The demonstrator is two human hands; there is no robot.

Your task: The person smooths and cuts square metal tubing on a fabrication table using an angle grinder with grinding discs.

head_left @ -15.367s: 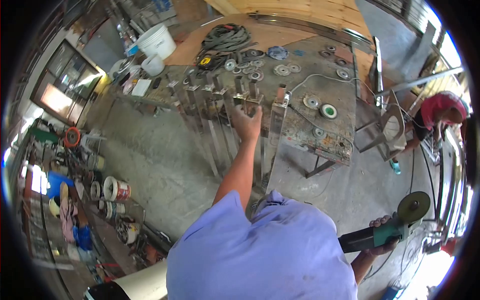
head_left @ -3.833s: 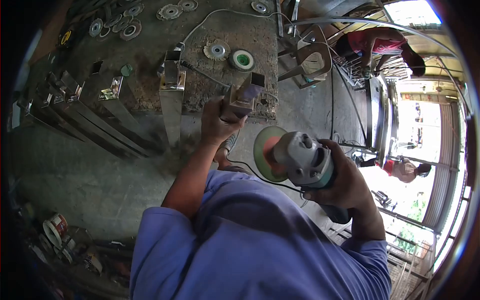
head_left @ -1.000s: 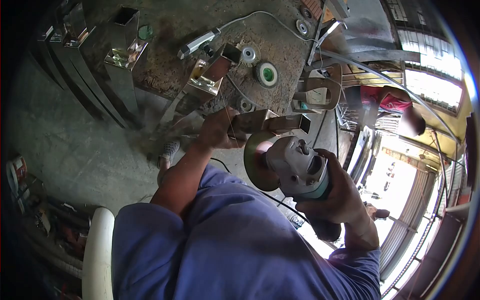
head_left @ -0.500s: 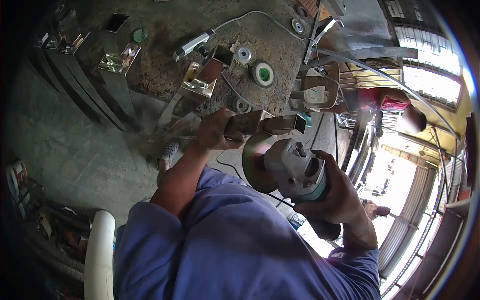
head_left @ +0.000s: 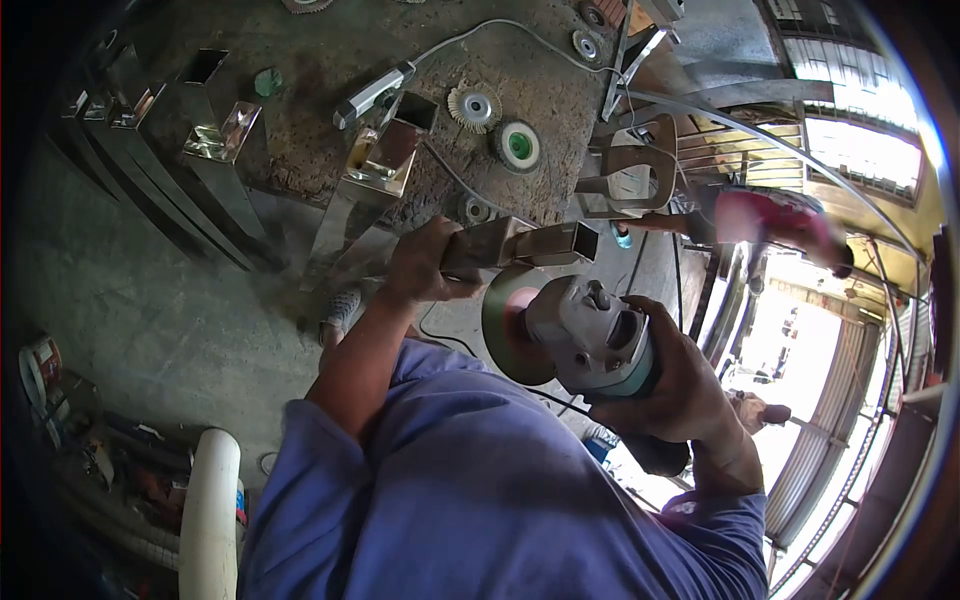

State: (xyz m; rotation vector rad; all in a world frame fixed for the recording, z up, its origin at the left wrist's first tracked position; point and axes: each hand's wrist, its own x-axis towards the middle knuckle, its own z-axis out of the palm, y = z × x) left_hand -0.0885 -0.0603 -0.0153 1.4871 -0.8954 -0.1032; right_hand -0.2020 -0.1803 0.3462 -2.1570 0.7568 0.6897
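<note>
My left hand (head_left: 432, 262) is wrapped round a shiny rectangular metal tube piece (head_left: 492, 245), whose open end points right. Below that piece is the round disc (head_left: 512, 325) of an angle grinder (head_left: 590, 335); whether disc and metal touch cannot be made out. My right hand (head_left: 672, 385) grips the grinder's body from the right, with fingers closed round it. Part of the grinder's rear lies hidden behind that hand.
On the worktable (head_left: 350, 60) lie a flap wheel (head_left: 474, 106), a green-centred wheel (head_left: 519, 147) and a corded tool (head_left: 374, 95). Bent metal tubes (head_left: 225, 140) stand at left. Another person (head_left: 770, 220) is at right, near a chair (head_left: 645, 180). A white pipe (head_left: 210, 510) is lower left.
The view has shifted slightly, so the table items appear a little further left. The other person leans differently, further to the right and lower. Both my hands keep their holds.
</note>
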